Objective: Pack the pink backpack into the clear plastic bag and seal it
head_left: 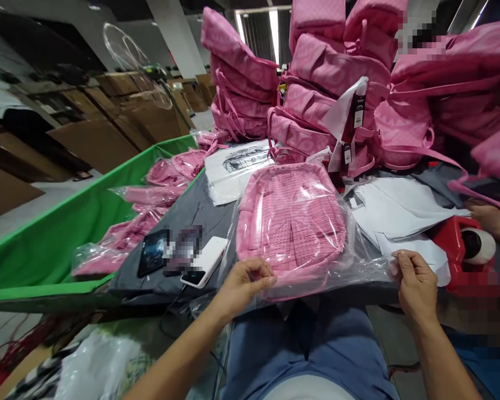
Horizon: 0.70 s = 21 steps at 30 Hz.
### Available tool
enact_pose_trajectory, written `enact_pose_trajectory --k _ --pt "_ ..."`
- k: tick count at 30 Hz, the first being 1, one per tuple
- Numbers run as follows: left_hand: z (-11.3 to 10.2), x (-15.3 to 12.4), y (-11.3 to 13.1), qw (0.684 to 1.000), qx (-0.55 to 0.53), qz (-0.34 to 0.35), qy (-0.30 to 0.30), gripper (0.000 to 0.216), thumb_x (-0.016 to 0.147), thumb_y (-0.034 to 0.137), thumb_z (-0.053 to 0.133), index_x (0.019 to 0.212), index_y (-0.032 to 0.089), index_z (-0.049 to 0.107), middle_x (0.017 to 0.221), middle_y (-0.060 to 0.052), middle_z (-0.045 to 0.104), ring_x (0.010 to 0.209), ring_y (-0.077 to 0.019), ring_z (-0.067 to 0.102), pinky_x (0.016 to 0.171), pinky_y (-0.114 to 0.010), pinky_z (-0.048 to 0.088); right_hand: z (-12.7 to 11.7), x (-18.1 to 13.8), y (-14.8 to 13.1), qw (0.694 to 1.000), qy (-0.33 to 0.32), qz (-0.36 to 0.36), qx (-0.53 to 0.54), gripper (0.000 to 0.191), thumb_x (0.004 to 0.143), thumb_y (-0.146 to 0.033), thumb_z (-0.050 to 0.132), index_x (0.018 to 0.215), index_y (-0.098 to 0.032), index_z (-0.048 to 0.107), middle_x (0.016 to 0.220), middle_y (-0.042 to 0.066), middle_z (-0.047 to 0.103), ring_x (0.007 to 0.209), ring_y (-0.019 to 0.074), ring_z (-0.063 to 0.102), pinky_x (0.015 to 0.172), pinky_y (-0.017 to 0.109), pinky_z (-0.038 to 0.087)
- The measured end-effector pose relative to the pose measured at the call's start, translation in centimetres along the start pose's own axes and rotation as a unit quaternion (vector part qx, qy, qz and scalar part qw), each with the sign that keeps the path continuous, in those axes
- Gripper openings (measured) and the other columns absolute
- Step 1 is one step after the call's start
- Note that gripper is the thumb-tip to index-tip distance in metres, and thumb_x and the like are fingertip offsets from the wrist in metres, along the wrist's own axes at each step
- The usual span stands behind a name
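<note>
A pink backpack (291,219) lies flat in front of me inside a clear plastic bag (358,269). My left hand (244,283) is at the bag's near left edge, thumb and fingers pinched together on the film beside the backpack's lower end. Off to the right, my right hand (416,286) grips a gathered corner of the same bag, drawing the film out sideways. Dark printed lines show across the backpack's face through the shiny film.
Tall stacks of pink backpacks (337,66) stand behind. White paper sheets (400,208) and a red tape dispenser (454,244) lie right, near another person's hand (494,219). Printed white bags (237,166), a white power bank (204,261) and a green-lined bin (108,205) with bagged pink items are left.
</note>
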State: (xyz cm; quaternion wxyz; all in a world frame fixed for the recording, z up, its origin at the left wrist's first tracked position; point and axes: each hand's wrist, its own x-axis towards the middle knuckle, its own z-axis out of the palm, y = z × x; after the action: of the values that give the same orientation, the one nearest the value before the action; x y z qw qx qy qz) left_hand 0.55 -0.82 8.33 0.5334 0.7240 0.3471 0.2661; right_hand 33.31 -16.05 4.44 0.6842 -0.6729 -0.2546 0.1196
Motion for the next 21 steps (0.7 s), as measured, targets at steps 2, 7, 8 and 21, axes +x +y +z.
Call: enact_pose_trajectory --k 2,7,8,21 --pt "-0.1 0.9 0.1 0.997 -0.047 -0.058 -0.025 0.041 0.068 0.051 0.084 0.059 0.017 0.062 0.067 -0.001 0.063 0.065 -0.0146 0.055 0.066 -0.028 0.044 0.4 0.5 0.4 0.998 -0.004 0.007 -0.055 0.05 0.079 -0.071 0.065 0.083 -0.021 0.061 0.053 -0.005 0.046 0.048 0.0138 0.042 0.046 0.026 0.03" --pt "-0.1 2.1 -0.1 0.984 -0.088 -0.125 -0.086 0.049 0.061 0.058 0.088 0.061 0.016 0.064 0.06 0.001 0.058 0.058 -0.0114 0.049 0.059 -0.025 0.04 1.5 1.3 1.9 0.96 0.016 -0.043 -0.275 0.06 0.083 -0.082 0.036 0.081 -0.024 0.054 0.06 0.002 0.054 0.057 0.0223 0.053 0.058 0.034 0.039" --pt "-0.2 2.2 -0.1 0.983 -0.093 -0.132 -0.087 0.049 0.06 0.058 0.088 0.061 0.016 0.064 0.06 0.001 0.058 0.058 -0.0114 0.049 0.058 -0.025 0.04 1.5 1.3 2.0 0.953 0.018 -0.044 -0.299 0.062 0.083 -0.083 0.031 0.08 -0.025 0.051 0.061 0.004 0.055 0.058 0.0235 0.054 0.06 0.035 0.04" --pt "0.3 2.3 -0.3 0.975 -0.149 -0.149 -0.077 0.03 0.059 0.038 0.088 0.061 0.016 0.067 0.061 0.0 0.064 0.059 -0.0124 0.055 0.062 -0.026 0.045 1.2 2.7 2.2 0.962 -0.055 -0.004 -0.266 0.064 0.068 -0.088 0.049 0.072 -0.025 0.056 0.058 0.004 0.059 0.054 0.0224 0.054 0.053 0.036 0.043"
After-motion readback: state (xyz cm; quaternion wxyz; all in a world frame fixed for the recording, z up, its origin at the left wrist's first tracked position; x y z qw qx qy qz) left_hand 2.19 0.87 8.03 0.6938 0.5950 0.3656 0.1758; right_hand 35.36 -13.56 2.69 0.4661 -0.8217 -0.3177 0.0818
